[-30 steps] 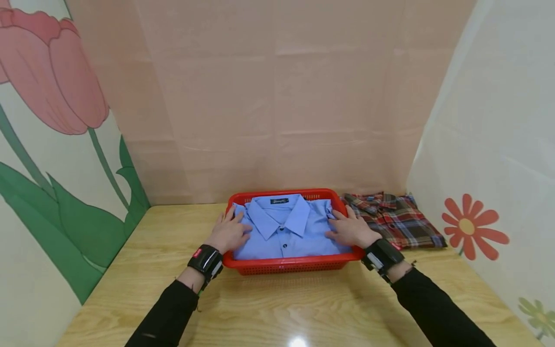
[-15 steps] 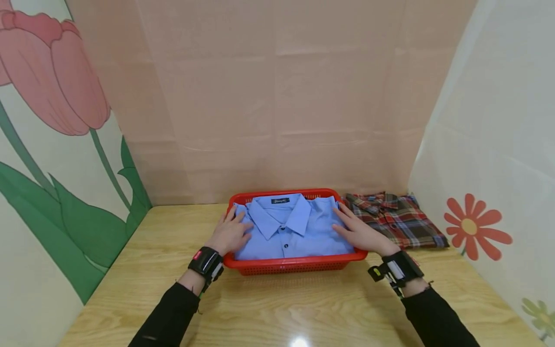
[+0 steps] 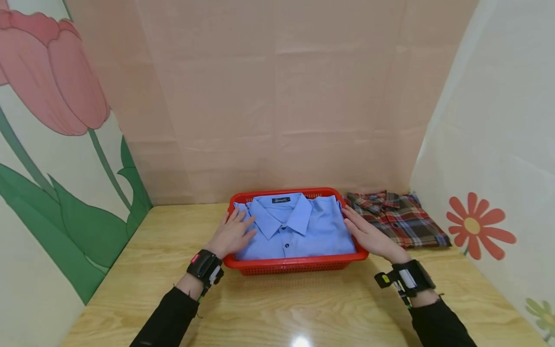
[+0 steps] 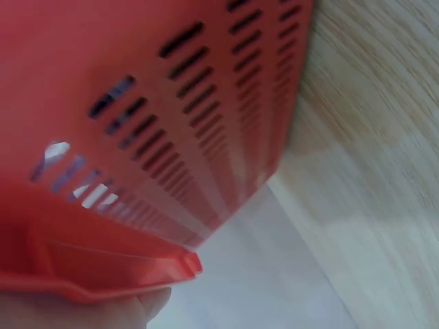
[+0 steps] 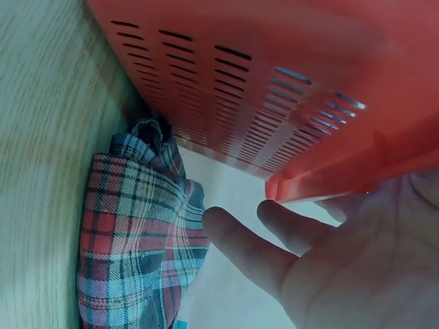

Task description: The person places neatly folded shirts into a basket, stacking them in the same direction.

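Note:
A folded light-blue button-up shirt [image 3: 323, 231], collar toward the back, lies in a red plastic basket [image 3: 295, 265]. My left hand [image 3: 229, 236] rests at the basket's left side, fingers spread over the rim and the shirt's left edge. In the left wrist view, fingers [image 4: 89, 310] of that hand show along the rim. At the opposite side my right hand [image 3: 374, 237] has straight fingers right at the right rim. The right wrist view shows its palm and extended fingers beside the basket's slotted wall.
A folded plaid shirt [image 3: 403, 222] lies on the wooden table [image 3: 277, 303], just right of the basket. A pinkish-brown backdrop [image 3: 277, 106] stands close behind. Flower-printed panels [image 3: 459, 144] border the table on both sides.
The right hand has slid outward to the right, from over the shirt's right edge to the rim, its fingers straightening. The left hand and basket have hardly moved.

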Motion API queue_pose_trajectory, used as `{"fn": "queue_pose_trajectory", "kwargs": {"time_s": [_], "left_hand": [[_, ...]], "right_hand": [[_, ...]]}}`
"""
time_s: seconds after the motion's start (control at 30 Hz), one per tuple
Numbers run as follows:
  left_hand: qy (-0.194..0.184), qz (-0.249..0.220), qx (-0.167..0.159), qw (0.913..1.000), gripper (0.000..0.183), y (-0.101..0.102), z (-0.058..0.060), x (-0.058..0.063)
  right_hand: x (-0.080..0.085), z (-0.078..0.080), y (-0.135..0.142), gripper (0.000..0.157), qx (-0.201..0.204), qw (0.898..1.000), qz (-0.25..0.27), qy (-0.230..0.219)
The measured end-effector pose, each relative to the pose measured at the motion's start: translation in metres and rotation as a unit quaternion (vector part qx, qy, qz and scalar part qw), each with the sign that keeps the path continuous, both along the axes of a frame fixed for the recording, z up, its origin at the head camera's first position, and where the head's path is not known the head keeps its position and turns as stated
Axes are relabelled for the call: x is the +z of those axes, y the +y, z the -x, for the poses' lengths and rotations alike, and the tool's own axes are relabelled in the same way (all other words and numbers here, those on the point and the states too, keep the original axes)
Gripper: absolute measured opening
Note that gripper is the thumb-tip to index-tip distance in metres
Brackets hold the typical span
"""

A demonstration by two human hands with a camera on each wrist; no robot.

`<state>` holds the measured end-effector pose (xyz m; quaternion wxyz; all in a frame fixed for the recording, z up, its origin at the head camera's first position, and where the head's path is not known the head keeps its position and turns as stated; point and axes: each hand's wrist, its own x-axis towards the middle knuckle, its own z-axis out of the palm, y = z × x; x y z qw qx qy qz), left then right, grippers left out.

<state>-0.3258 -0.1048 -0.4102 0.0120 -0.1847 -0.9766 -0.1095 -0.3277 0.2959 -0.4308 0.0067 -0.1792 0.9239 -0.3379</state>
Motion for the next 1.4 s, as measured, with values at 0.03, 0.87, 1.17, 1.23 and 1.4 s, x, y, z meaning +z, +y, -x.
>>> {"fn": "queue_pose_trajectory", "kwargs": {"time_s": [0.03,0.87,1.17,1.23,1.4], "left_hand": [[-0.003,-0.004,0.000,1.0000,0.052,0.001,-0.001,0.001],[0.009,-0.049,-0.106,0.9931,0.060,0.105,-0.046,0.009],[0.031,-0.085,-0.120,0.9887,0.062,0.138,-0.052,0.006],[0.039,-0.091,-0.125,0.9873,0.060,0.144,-0.052,0.004],[0.068,-0.104,-0.141,0.9822,0.057,0.159,-0.051,-0.002]], "right_hand": [[0.000,0.000,0.001,0.061,-0.002,1.000,0.001,-0.002],[0.008,-0.014,0.016,0.069,-0.014,0.996,0.039,-0.080],[0.013,-0.017,0.030,0.072,-0.028,0.996,0.030,-0.079],[0.012,-0.017,0.035,0.074,-0.040,0.995,0.026,-0.085],[0.008,-0.011,0.049,0.082,-0.066,0.992,0.005,-0.105]]}}
